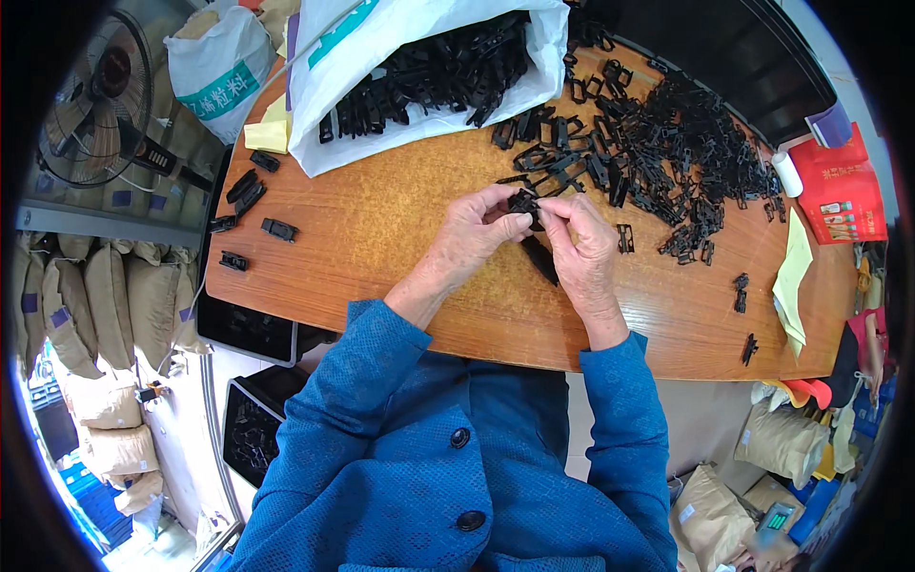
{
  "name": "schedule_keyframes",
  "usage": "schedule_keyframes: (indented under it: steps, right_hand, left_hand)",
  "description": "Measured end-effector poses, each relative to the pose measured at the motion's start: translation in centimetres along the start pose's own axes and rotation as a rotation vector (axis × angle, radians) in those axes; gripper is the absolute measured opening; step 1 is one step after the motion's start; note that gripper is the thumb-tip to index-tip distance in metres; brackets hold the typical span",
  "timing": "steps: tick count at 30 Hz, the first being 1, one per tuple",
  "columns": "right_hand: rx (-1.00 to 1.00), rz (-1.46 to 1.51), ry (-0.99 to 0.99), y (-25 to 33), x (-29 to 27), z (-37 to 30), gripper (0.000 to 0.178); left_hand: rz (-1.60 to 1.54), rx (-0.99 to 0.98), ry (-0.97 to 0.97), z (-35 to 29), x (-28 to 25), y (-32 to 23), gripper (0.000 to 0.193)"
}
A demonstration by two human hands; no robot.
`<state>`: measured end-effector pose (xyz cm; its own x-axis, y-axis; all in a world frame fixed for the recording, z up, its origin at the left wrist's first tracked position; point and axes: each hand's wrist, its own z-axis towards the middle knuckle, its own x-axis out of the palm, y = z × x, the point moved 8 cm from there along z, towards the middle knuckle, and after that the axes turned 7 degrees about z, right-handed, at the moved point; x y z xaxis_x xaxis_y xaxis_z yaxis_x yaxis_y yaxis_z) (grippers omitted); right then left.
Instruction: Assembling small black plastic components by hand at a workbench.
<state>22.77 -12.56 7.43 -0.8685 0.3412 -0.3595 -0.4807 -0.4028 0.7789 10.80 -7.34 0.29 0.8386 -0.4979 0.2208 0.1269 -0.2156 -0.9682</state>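
Observation:
Over the middle of the wooden table (381, 214), my left hand (477, 229) and my right hand (579, 246) meet at a small black plastic part (523, 201). Thumb and fingers of both hands pinch it, covering much of it, so its exact shape is hard to make out. Under the hands lies a longer dark piece (539, 259), partly hidden by my right hand. Just beyond my fingers spreads a large heap of black plastic parts (667, 143). One loose open-framed part (625, 238) rests right of my right hand.
A white sack (315, 153) full of black parts lies open at the back. Several black pieces (279, 229) sit at the table's left. Near the right edge are small parts (741, 293), a yellow paper (792, 281) and a red box (839, 191). A fan (100, 105) stands far left.

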Motion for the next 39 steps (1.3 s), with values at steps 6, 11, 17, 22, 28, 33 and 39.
schedule_keyframes:
  steps: [6,11,17,22,28,33,39]
  right_hand:
    - [-0.087,-0.006,0.059,0.0,0.6,0.2,0.018]
    - [-0.133,-0.022,0.026,0.8,0.8,0.6,0.024]
    - [0.094,0.033,-0.016,-1.3,-0.2,-0.3,0.027]
    - [0.062,0.047,-0.041,-1.2,-0.3,0.2,0.027]
    - [0.314,0.315,-0.02,-3.5,0.8,-0.4,0.025]
    - [0.672,0.913,0.032,-6.5,2.4,-1.6,0.025]
    - [0.795,1.176,0.04,-4.6,3.7,-2.5,0.023]
  left_hand:
    - [0.063,0.057,0.003,0.2,-0.3,-0.3,0.03]
    - [0.076,0.041,-0.045,0.7,-0.4,-0.9,0.03]
    - [0.2,-0.085,0.028,2.0,0.2,-2.0,0.024]
    - [1.357,0.545,-0.315,7.0,-2.9,-9.7,0.023]
    - [1.658,0.496,-0.198,9.3,-3.6,-8.0,0.023]
    - [0.769,0.259,-0.128,5.6,-4.9,-6.0,0.033]
    - [0.247,0.164,0.101,-0.2,-1.5,-3.8,0.064]
